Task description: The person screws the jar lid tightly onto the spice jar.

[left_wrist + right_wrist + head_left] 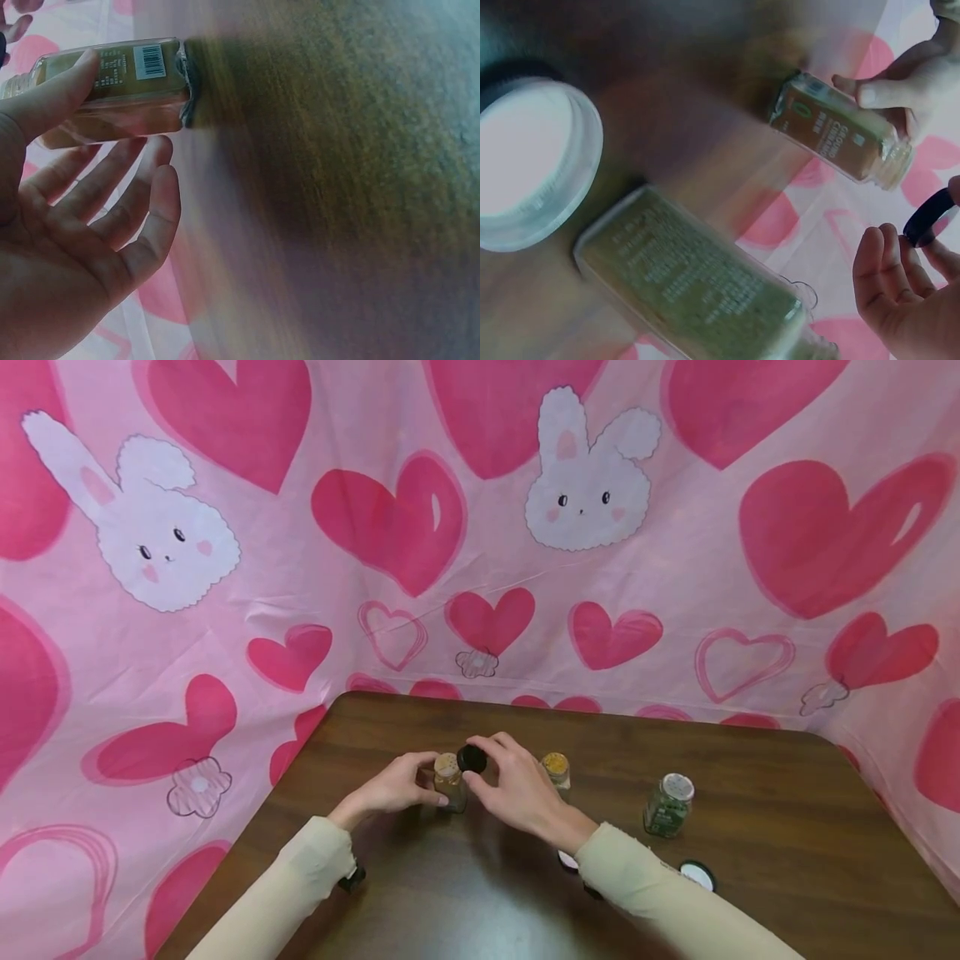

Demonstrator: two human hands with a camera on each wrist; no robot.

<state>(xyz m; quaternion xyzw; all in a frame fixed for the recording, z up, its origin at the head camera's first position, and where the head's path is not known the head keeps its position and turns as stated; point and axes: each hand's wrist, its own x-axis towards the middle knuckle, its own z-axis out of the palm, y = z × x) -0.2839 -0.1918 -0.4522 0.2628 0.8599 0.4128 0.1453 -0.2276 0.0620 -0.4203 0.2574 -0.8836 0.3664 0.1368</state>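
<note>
My left hand (pixel 397 783) grips a glass spice jar (pixel 450 789) of brown powder, thumb on one side and fingers on the other; the jar stands uncapped on the table. In the left wrist view the thumb of the left hand (pixel 82 195) lies along the jar (pixel 112 82), whose label has a barcode. My right hand (pixel 517 785) pinches a black cap (pixel 472 758) just right of the jar's mouth. In the right wrist view the cap (pixel 930 217) is between thumb and fingers of the right hand (pixel 915 292), apart from the brown jar (pixel 836 131).
A jar with yellow contents (pixel 557 767) stands behind my right wrist, and a green jar (pixel 669 806) farther right. One upturned cap (pixel 697 875) lies near the right sleeve, another (pixel 567 861) partly under it. A heart-printed cloth (pixel 420 635) hangs behind the table (pixel 787 793).
</note>
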